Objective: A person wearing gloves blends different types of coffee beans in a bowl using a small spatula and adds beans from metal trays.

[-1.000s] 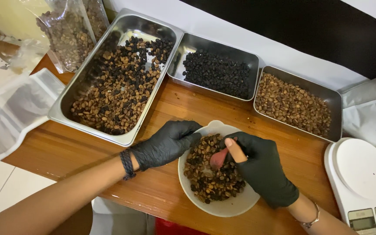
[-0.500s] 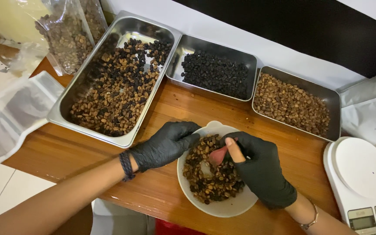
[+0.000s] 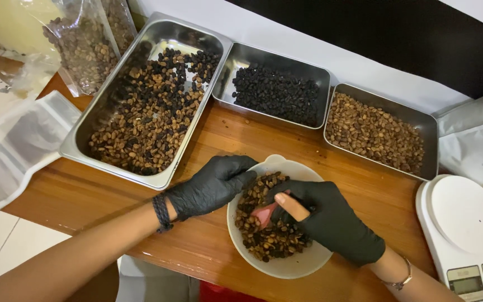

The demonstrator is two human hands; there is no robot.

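A white bowl (image 3: 300,265) of mixed brown and dark coffee beans (image 3: 264,237) sits on the wooden table near its front edge. My left hand (image 3: 211,184), in a black glove, grips the bowl's left rim. My right hand (image 3: 334,221), also gloved in black, is over the bowl and holds a small scoop (image 3: 272,210) with a wooden handle and pinkish head, its head down among the beans.
Three steel trays stand behind the bowl: a large one (image 3: 85,140) with mixed beans, a middle one (image 3: 278,92) with black beans, a right one (image 3: 381,134) with light brown beans. A white scale (image 3: 465,223) is at right; plastic bags (image 3: 18,145) lie at left.
The scoop's head has shifted a little within the bowl and beans have been stirred. My left hand stays on the rim.
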